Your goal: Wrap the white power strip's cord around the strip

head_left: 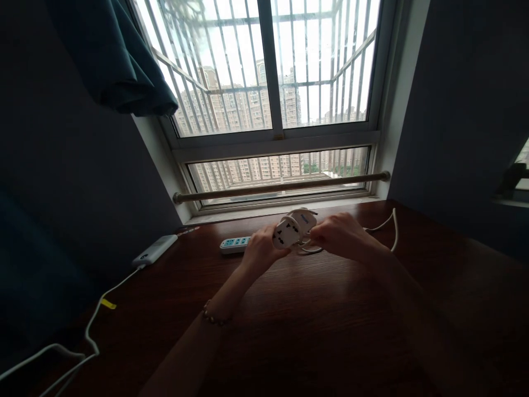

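My left hand (263, 246) is closed around one end of a white power strip (286, 234), which it holds up over the wooden tabletop. Dark socket holes show on the strip's near face, and its white cord (312, 251) loops around the body. At the strip's other end my right hand (339, 234) is closed on the cord, though the fingers hide the exact grip. From behind that hand the cord (395, 221) trails away to the right. Just beyond my left hand lies a second power strip (235, 244) with blue sockets, partly covered by the hand.
On the left, another white power strip (155, 250) lies near the wall, its cable (91, 325) running toward me with a yellow tag (108, 304). A rod (281, 188) spans the barred window beyond the brown tabletop (264, 331). A blue curtain (124, 66) hangs upper left.
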A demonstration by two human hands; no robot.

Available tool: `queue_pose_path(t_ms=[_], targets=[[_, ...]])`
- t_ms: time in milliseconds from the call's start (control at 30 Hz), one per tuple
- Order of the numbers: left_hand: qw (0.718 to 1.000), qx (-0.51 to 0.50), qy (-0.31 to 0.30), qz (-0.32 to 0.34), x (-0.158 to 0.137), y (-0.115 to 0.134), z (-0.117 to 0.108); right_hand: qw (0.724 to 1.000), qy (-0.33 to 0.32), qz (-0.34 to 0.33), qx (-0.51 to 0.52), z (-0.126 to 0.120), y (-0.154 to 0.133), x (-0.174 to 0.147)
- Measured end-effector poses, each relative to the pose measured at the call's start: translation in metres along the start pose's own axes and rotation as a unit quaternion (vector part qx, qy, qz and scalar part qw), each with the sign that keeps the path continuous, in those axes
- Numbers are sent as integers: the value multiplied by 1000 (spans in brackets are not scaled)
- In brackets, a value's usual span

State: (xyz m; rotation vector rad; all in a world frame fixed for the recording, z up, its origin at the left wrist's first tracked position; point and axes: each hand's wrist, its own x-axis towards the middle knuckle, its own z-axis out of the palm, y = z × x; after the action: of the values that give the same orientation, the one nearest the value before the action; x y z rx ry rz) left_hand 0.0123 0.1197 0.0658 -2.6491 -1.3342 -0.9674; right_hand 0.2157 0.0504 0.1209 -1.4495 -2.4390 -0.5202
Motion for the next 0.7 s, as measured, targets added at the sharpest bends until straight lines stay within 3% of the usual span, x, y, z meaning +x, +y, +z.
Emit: queue_pose_path(t_ms=[100, 233, 400, 467, 533, 633, 700], targets=[[999, 45, 0, 18, -2, 8, -1, 999, 12, -26, 22, -1, 4, -1], [989, 111, -16, 100, -6, 24, -4, 997, 2, -33, 71, -1, 2, 1], [972, 112, -63, 197, -9, 33, -16, 993, 11, 1, 121, 1, 11, 2], [964, 92, -86, 234, -9, 34, -21, 980, 5, 0, 199, 4, 17, 2], [955, 62, -105, 269, -9, 36, -26, 936, -35, -8, 351, 10, 23, 4], [946, -4, -116, 303, -11, 39, -30, 821, -85, -2, 565, 21, 26, 9], [944, -63, -104, 306, -12, 41, -31, 786, -63, 13, 614, 29, 22, 13]])
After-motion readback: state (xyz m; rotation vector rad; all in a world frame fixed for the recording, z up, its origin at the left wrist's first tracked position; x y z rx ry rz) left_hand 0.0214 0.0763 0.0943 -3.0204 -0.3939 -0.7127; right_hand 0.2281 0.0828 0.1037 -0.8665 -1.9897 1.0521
